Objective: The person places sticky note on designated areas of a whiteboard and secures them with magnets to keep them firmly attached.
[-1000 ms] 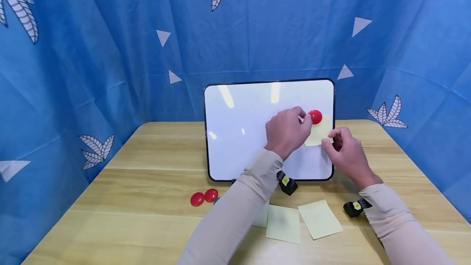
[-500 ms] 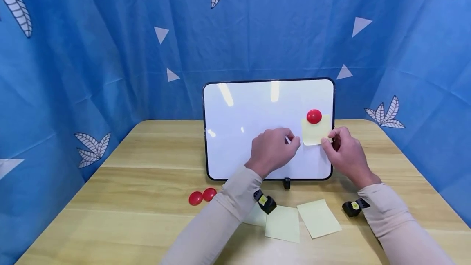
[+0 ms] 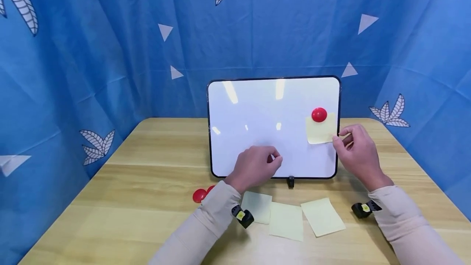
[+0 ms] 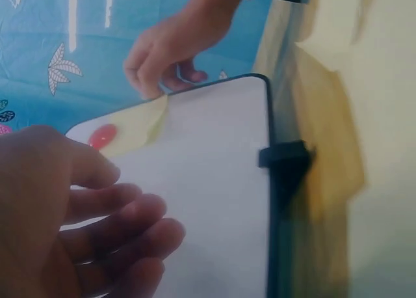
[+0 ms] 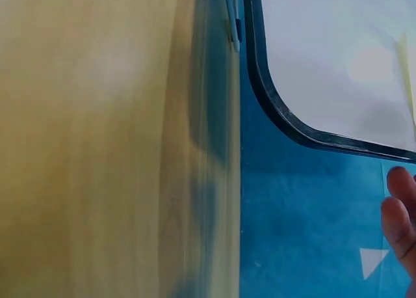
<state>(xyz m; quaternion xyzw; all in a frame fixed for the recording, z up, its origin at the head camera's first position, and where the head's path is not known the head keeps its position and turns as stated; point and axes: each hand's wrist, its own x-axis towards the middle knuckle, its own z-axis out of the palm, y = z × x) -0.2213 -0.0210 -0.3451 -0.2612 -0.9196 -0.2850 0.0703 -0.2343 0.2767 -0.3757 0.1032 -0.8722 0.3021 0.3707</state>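
Observation:
A pale yellow sticky note (image 3: 321, 131) lies on the right part of an upright whiteboard (image 3: 250, 113), with a red round magnet (image 3: 319, 115) over its top edge. At the board's right edge, close beside the note, is my right hand (image 3: 358, 152), its fingers loosely bent and holding nothing. The right wrist view has its fingertips (image 5: 398, 210) just off the black frame. My left hand (image 3: 255, 167) hovers before the board's lower middle. Its fingers (image 4: 146, 226) are relaxed and apart, with nothing in them.
Several sticky notes (image 3: 286, 221) lie on the wooden table (image 3: 121, 203) in front of the board. Red magnets (image 3: 200, 195) sit to the left, partly behind the left sleeve. A black stand foot (image 3: 290, 182) supports the board. A blue curtain (image 3: 279, 32) hangs behind.
My left hand has left the red magnet and moved down and left across the board. My right hand has let go of the note's edge and shifted slightly right.

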